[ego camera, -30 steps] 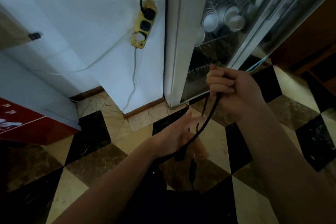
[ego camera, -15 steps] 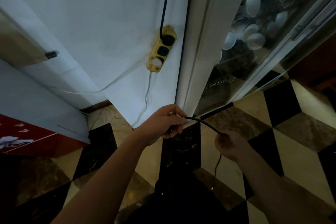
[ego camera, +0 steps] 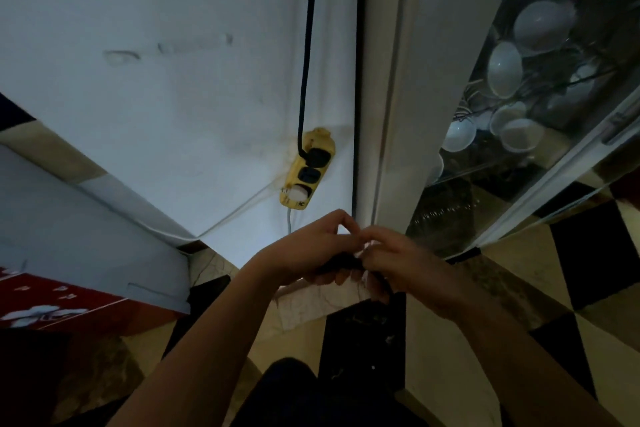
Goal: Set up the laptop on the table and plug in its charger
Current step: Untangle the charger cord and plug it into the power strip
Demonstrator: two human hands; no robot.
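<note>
A: What differs from half a second back?

B: The hands have come together. Earlier they were apart with a length of black cord arched between them; now the left hand (ego camera: 304,253) and the right hand (ego camera: 405,263) touch at the fingertips, low in the middle of the scene, just below the yellow power strip (ego camera: 306,172).

A: And the fingers?

B: Both sets are curled round the dark charger cable (ego camera: 341,262), which shows only as a short black stretch between the palms. The left thumb and forefinger meet in a pinch at the top. Whether a plug sits in there, I cannot tell.

A: The strip itself?

B: It hangs on the white wall (ego camera: 156,80), larger in view and closer than before. A black cord (ego camera: 308,45) runs down into its top socket, the middle socket is dark, the lowest holds a white plug.

A: To the right?

B: A glass-fronted cabinet (ego camera: 519,97) with white bowls, above the chequered floor (ego camera: 571,281).
</note>
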